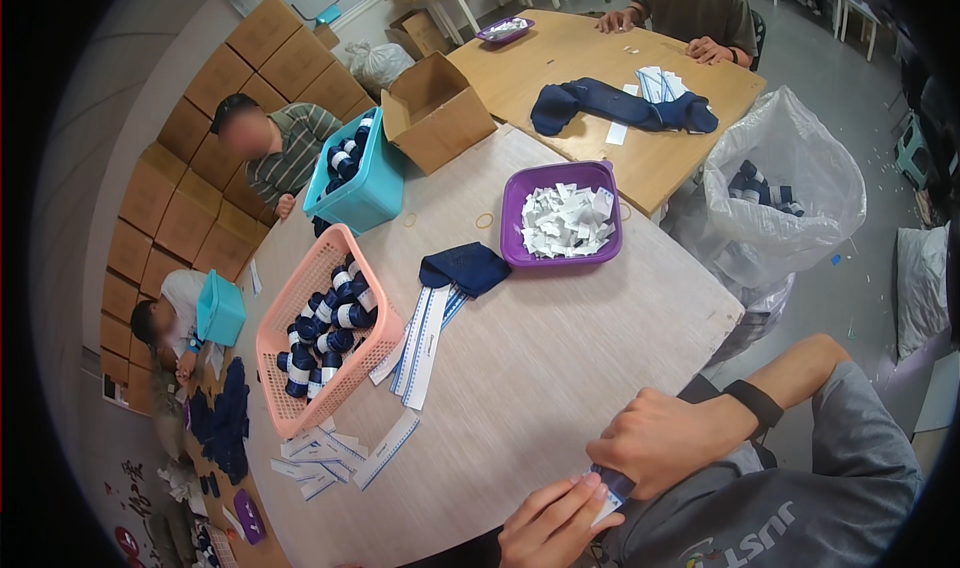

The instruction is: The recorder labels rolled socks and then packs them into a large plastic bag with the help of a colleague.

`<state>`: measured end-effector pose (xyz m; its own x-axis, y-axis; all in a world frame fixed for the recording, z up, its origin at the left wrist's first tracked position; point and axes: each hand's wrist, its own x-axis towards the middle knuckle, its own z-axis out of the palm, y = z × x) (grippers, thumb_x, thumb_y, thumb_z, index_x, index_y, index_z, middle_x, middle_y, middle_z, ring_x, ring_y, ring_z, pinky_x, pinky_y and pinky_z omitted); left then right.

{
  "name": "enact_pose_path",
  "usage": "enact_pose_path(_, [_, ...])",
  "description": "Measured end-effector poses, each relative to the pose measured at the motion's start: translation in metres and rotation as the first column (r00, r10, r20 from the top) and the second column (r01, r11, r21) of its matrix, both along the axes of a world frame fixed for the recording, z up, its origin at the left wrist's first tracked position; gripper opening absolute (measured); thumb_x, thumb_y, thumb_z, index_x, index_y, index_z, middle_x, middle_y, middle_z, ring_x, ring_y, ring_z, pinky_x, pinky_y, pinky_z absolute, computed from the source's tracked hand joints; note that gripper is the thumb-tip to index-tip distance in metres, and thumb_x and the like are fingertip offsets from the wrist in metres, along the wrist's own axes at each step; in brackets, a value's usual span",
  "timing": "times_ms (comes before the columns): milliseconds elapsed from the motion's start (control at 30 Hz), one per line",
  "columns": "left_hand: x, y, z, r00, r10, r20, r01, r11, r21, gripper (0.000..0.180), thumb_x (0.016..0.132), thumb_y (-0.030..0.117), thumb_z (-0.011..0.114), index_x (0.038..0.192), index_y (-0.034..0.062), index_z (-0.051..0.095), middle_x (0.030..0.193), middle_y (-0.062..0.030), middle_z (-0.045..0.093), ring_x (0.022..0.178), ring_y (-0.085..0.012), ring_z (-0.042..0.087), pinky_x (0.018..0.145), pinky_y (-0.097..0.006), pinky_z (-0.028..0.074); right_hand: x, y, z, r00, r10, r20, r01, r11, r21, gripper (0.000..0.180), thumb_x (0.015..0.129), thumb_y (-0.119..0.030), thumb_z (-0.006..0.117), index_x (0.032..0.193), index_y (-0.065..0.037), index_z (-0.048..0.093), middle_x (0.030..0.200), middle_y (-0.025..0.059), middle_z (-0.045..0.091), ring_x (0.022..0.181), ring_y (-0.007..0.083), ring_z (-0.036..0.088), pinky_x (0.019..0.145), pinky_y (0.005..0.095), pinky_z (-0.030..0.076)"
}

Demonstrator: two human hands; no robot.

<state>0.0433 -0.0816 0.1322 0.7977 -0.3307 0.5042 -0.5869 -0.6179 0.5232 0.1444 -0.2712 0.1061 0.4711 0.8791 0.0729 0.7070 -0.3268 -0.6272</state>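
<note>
At the table's near edge, both my hands work on a navy cloth roll (613,484) with a white paper band around it. My left hand (550,521) presses its fingers along the band. My right hand (665,443), a dark band on its wrist, is curled over the roll's other end and hides part of it. Farther off lie a folded navy cloth (468,268) and long white paper strips (425,350) with blue edges, partly under that cloth. More strips (325,460) are scattered beside a pink basket (330,338), which holds several banded navy rolls.
A purple tray (560,260) holds small white paper pieces. Behind stand a turquoise bin (375,193) of rolls and an open carton (437,118). A large clear bag (785,188) stands right of the table. Other people sit around the joined tables, one opposite beside navy cloth (625,106).
</note>
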Motion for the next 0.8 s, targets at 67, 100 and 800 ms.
enact_pose_path(67, [-0.002, 0.0, 0.0, 1.0, 0.017, -0.006, -0.017, 0.999, 0.038, 0.032, 0.066, 0.005, 0.084, 0.094, -0.0048, 0.073, 0.099, -0.0136, 0.07, 0.092, -0.0312, 0.067, 0.078, -0.035, 0.057, 0.0, 0.001, 0.001, 1.0, 0.0, -0.006, 0.0, 1.0, 0.004, 0.029, 0.067, -0.028, 0.073, 0.076, -0.005, 0.057, 0.06, 0.0111, 0.06, 0.057, 0.0332, 0.062, 0.05, 0.042, 0.046])
enact_pose_path(100, [-0.003, 0.001, 0.0, 1.0, 0.018, -0.005, -0.018, 0.999, 0.038, 0.032, 0.066, 0.005, 0.084, 0.094, -0.0048, 0.073, 0.099, -0.0136, 0.07, 0.092, -0.0312, 0.067, 0.078, -0.035, 0.057, 0.0, 0.001, 0.002, 1.0, 0.001, -0.012, 0.0, 1.0, 0.009, 0.028, 0.068, -0.028, 0.073, 0.075, -0.005, 0.057, 0.06, 0.0113, 0.06, 0.057, 0.0335, 0.062, 0.05, 0.0421, 0.046])
enact_pose_path(800, [-0.001, -0.008, -0.038, 0.991, -0.049, 0.126, 0.06, 0.994, -0.087, 0.037, 0.073, 0.013, 0.084, 0.107, 0.0221, 0.075, 0.105, -0.0129, 0.061, 0.092, -0.0309, 0.061, 0.072, -0.037, 0.055, 0.011, -0.001, 0.013, 0.883, 0.168, -0.438, -0.199, 0.98, -0.026, 0.025, 0.071, -0.025, 0.073, 0.073, -0.001, 0.065, 0.065, 0.0207, 0.064, 0.064, 0.0419, 0.063, 0.059, 0.0473, 0.05])
